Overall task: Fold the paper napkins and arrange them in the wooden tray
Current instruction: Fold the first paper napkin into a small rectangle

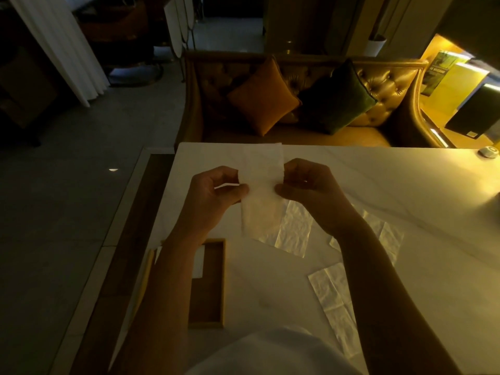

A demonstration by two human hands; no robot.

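Both hands, left [209, 197] and right [308, 189], pinch a napkin [261, 196] aloft by its side edges; uneven pulling could skew the crease or tear the paper.

left hand [213, 198] — pinches napkin [261, 212] edge | right hand [313, 193] — pinches opposite edge | arms extended

Tufted golden sofa [392, 85], set beyond white table [378, 171]; orange cushion [263, 98] and dark green cushion [341, 98] propped on it; white curtain [62, 47] hung left.
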